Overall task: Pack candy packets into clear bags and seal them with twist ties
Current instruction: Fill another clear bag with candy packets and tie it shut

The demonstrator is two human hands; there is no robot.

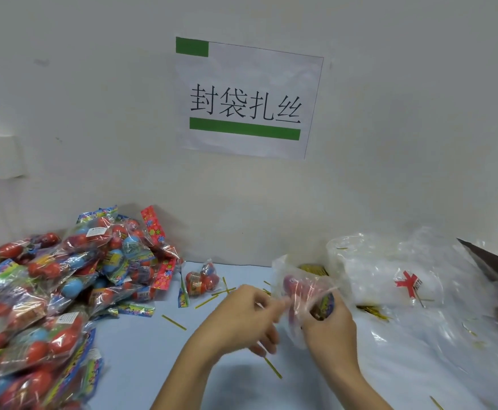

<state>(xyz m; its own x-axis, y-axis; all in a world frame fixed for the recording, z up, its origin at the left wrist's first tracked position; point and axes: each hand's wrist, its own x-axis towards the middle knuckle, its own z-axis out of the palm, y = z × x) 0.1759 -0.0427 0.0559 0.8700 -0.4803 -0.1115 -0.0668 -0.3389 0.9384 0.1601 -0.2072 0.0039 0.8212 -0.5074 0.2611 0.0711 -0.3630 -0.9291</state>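
A clear bag [299, 287] with a red candy packet inside is held up above the blue table [141, 350]. My right hand [329, 327] grips the bag from below, fingers curled round its lower part. My left hand [242, 318] pinches the bag's gathered edge from the left; the motion blurs it. A gold twist tie [273, 367] lies on the table just below my hands, and more twist ties [174, 322] are scattered nearby. One small candy packet [202, 281] lies alone behind my left hand.
A big heap of filled candy bags [49, 291] covers the table's left side. A pile of clear plastic bags [389, 279] lies at the right, with a dark object [496, 267] at the far right edge. A paper sign [247, 99] hangs on the wall.
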